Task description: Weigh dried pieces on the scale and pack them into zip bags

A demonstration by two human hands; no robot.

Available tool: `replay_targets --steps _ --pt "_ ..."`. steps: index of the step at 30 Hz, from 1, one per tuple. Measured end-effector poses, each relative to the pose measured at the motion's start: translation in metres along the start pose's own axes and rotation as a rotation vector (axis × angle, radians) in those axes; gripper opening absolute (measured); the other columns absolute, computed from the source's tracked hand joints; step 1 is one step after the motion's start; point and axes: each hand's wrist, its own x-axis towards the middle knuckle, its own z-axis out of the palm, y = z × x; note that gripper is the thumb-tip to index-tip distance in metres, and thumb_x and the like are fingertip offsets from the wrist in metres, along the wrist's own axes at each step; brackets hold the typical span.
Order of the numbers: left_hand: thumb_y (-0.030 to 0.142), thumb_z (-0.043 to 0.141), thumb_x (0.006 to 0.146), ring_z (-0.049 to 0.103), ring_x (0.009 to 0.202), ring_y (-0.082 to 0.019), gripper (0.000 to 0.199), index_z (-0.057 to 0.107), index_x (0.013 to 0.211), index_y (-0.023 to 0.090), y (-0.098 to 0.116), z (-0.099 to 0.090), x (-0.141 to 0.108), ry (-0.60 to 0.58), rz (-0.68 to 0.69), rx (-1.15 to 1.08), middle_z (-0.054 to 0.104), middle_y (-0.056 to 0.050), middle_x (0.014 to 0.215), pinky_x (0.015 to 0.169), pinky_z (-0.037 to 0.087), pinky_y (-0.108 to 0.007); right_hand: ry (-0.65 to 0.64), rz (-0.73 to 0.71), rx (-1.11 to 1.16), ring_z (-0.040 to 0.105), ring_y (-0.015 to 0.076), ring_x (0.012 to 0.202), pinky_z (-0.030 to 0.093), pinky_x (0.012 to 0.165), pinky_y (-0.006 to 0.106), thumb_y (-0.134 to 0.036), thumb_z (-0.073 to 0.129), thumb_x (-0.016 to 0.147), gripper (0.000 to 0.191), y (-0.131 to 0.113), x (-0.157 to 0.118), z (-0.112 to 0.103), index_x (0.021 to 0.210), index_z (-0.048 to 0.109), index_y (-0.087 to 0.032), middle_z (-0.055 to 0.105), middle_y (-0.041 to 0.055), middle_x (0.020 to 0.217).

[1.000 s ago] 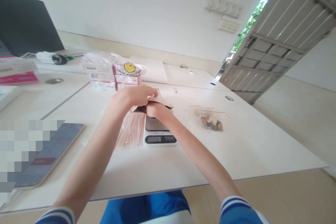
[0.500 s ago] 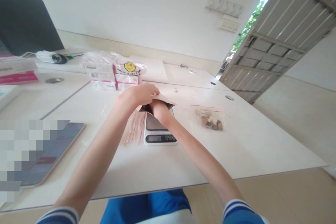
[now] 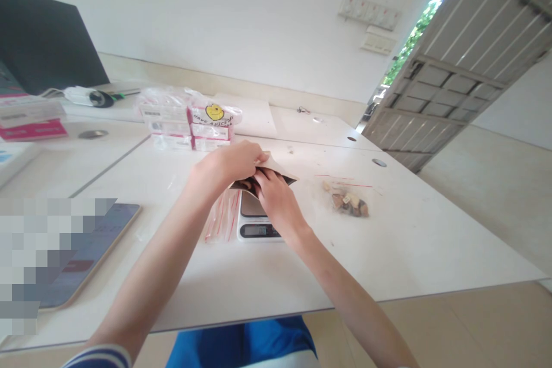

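Observation:
A paper bag (image 3: 280, 169) with a dark inside is held open above a white digital scale (image 3: 259, 231). My left hand (image 3: 241, 160) grips the bag's far edge, fingers closed on it. My right hand (image 3: 276, 192) is at the bag's mouth, with its fingertips inside; whether they hold anything is hidden. Flat clear zip bags (image 3: 222, 215) with red seals lie left of the scale. To the right, a clear zip bag (image 3: 350, 203) holds several brown and cream pieces.
Wrapped pink-and-white boxes (image 3: 192, 126) stand behind my left hand. A tablet (image 3: 92, 253) lies at the left front. A dark monitor (image 3: 52, 40) and more pink boxes (image 3: 32, 121) are at the back left.
My right hand has drawn back out of the bag; its back and knuckles now show, where before it was in past the wrist. My left hand still holds the bag.

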Motion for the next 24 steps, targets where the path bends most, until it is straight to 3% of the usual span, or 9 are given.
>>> replay_targets --steps 3,8,17,24 --pt "0.006 0.043 0.078 0.059 0.112 -0.021 0.057 0.055 0.129 0.025 -0.003 0.002 0.002 -0.002 0.002 -0.022 0.064 -0.006 0.123 0.093 0.042 -0.027 0.058 -0.046 -0.047 0.059 0.0271 0.097 0.048 0.088 0.046 -0.011 0.04 0.091 0.033 -0.005 -0.008 -0.008 0.119 0.056 -0.016 0.062 0.0146 0.115" --pt "0.009 0.044 0.078 0.057 0.114 -0.02 0.058 0.053 0.132 0.03 -0.012 0.002 0.004 0.011 -0.001 -0.039 0.063 -0.002 0.125 0.095 0.041 -0.027 0.111 -0.097 0.076 0.058 0.0254 0.096 0.051 0.086 0.043 -0.005 0.04 0.087 0.036 -0.005 -0.016 -0.017 0.121 0.054 -0.011 0.061 0.0146 0.114" --pt "0.011 0.046 0.078 0.055 0.117 -0.019 0.059 0.053 0.132 0.031 -0.021 0.002 0.01 0.025 -0.032 -0.041 0.06 0.0 0.129 0.097 0.04 -0.025 0.396 -0.079 0.321 0.059 0.0212 0.102 0.049 0.09 0.035 -0.01 0.045 0.088 0.031 -0.005 -0.038 -0.015 0.118 0.054 -0.015 0.063 0.0108 0.109" --pt "0.01 0.047 0.076 0.053 0.12 -0.02 0.061 0.051 0.134 0.03 -0.039 0.007 0.03 0.042 -0.096 -0.072 0.052 -0.001 0.139 0.097 0.04 -0.025 0.403 -0.002 0.419 0.06 0.0193 0.097 0.05 0.085 0.034 -0.015 0.047 0.089 0.027 0.018 -0.034 0.003 0.114 0.054 -0.02 0.062 0.0087 0.103"
